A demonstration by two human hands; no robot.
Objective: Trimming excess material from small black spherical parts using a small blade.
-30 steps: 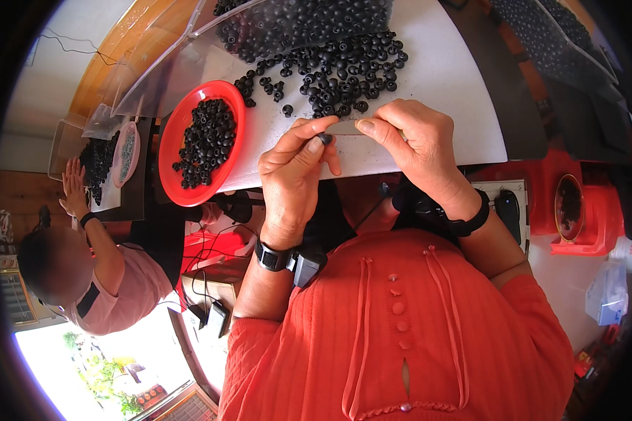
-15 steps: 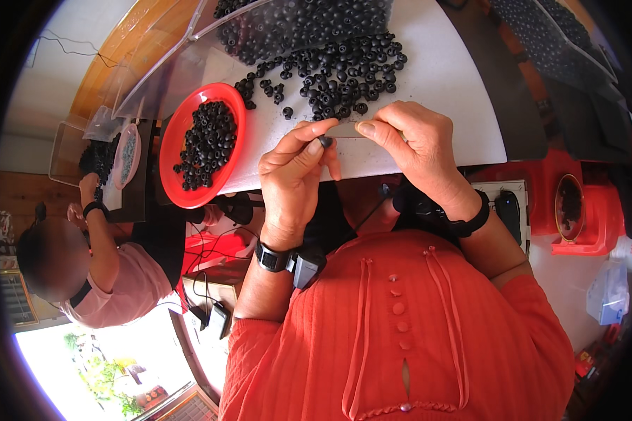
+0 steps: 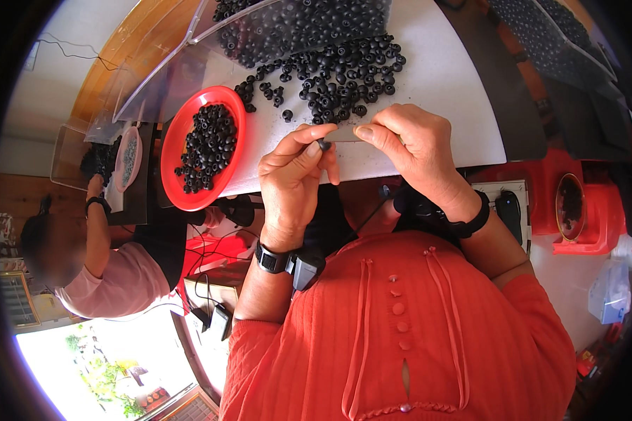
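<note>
My left hand (image 3: 291, 172) pinches a small round black piece (image 3: 324, 144) between thumb and index finger, over the front edge of the white tabletop (image 3: 463, 105). Thumb against fingers, my right hand (image 3: 416, 144) grips a thin, flat, pale blade-like strip (image 3: 345, 133). The strip's other end reaches my left fingertips beside the black piece; whether it touches the piece cannot be made out. Just beyond the hands lies a loose heap of similar black pieces (image 3: 351, 77), several with a hole. To the left, a red plate (image 3: 168, 168) holds more of them.
A clear plastic bin (image 3: 221, 24) full of black pieces rests at the back of the table. At far left a co-worker (image 3: 112, 281) reaches toward a pink plate (image 3: 128, 160). Red stools (image 3: 597, 217) stand at right. Cables (image 3: 203, 259) hang below the table.
My hands keep nearly the same hold and place, with only slight finger shifts. The co-worker at left has leaned and brought an arm closer to the black pieces there.
</note>
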